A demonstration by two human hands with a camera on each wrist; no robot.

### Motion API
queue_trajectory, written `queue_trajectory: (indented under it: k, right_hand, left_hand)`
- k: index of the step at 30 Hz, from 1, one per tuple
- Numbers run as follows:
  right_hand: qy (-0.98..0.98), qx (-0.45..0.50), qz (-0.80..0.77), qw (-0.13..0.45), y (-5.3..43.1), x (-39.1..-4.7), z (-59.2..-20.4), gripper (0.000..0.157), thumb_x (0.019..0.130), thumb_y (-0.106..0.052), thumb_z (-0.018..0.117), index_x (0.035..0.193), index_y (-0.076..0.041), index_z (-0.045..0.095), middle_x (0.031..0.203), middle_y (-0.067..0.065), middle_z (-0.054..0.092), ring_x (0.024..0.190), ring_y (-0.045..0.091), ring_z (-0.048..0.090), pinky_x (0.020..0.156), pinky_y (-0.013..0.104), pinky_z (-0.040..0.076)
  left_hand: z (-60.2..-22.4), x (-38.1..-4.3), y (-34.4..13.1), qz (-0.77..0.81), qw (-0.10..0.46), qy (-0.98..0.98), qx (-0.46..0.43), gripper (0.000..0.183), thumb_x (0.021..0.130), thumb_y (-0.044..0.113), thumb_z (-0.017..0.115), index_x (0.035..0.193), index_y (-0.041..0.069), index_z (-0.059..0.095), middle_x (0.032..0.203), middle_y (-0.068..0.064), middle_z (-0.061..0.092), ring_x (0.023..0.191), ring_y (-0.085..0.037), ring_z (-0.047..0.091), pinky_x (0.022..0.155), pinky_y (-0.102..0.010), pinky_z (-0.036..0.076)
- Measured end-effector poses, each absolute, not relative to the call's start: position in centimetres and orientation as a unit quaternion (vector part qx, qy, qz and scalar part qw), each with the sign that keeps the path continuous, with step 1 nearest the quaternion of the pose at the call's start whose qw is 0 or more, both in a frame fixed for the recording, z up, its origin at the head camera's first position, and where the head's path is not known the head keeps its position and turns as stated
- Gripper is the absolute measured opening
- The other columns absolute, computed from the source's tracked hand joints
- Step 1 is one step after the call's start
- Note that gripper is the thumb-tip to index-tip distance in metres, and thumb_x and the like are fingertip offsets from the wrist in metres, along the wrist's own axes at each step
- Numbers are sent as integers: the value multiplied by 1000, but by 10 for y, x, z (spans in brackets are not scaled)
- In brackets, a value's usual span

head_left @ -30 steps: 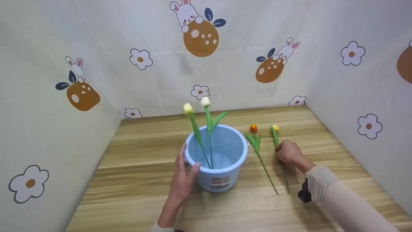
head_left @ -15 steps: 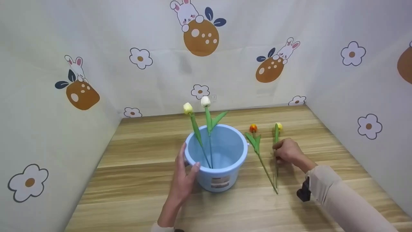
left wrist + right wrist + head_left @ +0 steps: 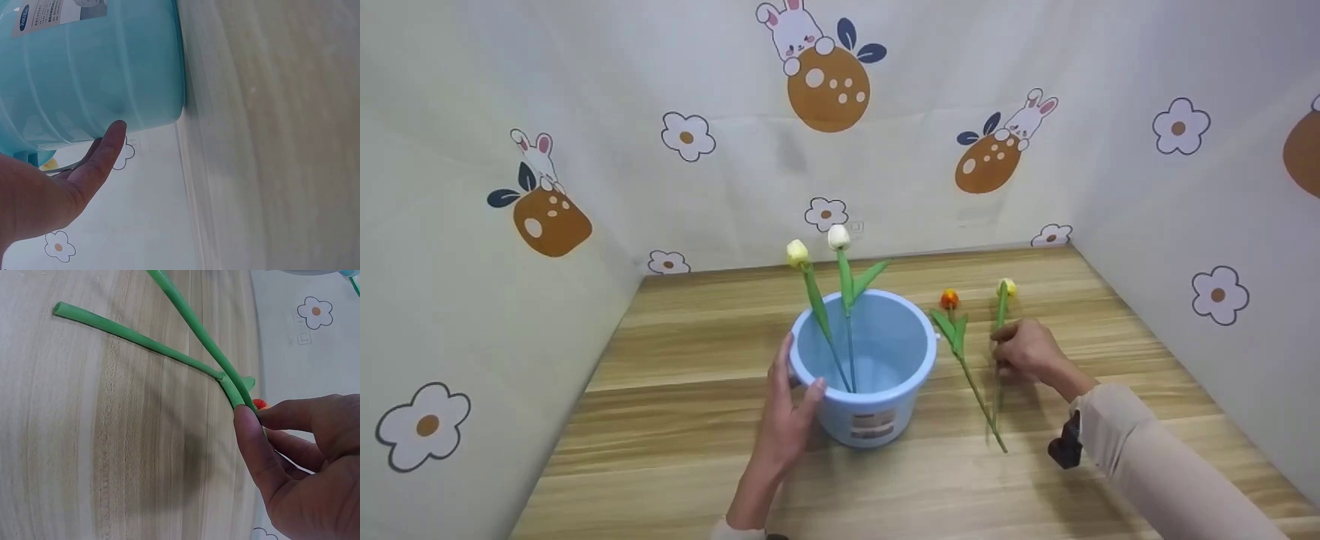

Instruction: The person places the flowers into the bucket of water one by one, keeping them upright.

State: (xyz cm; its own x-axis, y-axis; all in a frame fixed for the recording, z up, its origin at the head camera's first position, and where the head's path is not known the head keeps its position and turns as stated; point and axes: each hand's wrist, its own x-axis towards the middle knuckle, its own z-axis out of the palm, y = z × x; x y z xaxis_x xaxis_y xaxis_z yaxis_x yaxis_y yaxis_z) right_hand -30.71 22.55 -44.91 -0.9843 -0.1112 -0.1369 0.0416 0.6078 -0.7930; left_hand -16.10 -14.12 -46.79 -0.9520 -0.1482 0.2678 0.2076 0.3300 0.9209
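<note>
A light blue bucket [image 3: 866, 416] stands upright on the wooden table, with a pale yellow tulip [image 3: 798, 253] and a white tulip [image 3: 839, 238] leaning inside. My left hand [image 3: 786, 424] rests against the bucket's left side, fingers fairly straight and thumb at the front rim. In the left wrist view a fingertip [image 3: 117, 128] touches the wall. To the right, my right hand [image 3: 1031, 352] pinches the green stem [image 3: 197, 326] of another yellow tulip [image 3: 1006, 288] between thumb and fingers. An orange-red tulip [image 3: 949, 299] lies between bucket and right hand, its stem [image 3: 129, 334] on the table.
The wooden table [image 3: 675, 420] meets a pale cloth backdrop [image 3: 720, 202] printed with rabbits and flowers at the back and both sides. A label [image 3: 871, 425] is stuck on the bucket's front.
My right hand has moved slightly left with the yellow tulip, whose lower stem swings left to overlap the orange-red tulip's stem. The left hand and bucket stay put.
</note>
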Motion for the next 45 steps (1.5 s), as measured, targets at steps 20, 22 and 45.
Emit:
queue_trajectory:
  k: [20,22,45]
  right_hand:
    - [879,-1,-467,97,222,-307,-437,52,91,0,67,140,14,58,100,14,73,64,8,70,65,28,64]
    - [878,-1,-469,97,222,-307,-436,51,91,0,67,140,14,59,100,14,74,64,8,70,65,28,64]
    - [860,-1,-501,101,222,-305,-430,53,92,1,65,142,17,54,101,18,74,66,8,73,65,25,64]
  left_hand:
    - [-468,-162,-142,-570,167,-804,-27,78,103,36,58,169,25,19,174,-10,25,157,-38,33,124,-65,33]
    - [-468,-162,-142,-572,166,-803,-27,78,103,36,58,169,24,19,174,-10,25,157,-38,33,124,-65,32]
    - [-469,-162,-142,-565,167,-807,-29,78,103,34,58,169,23,19,172,-16,28,149,-42,44,118,-64,41]
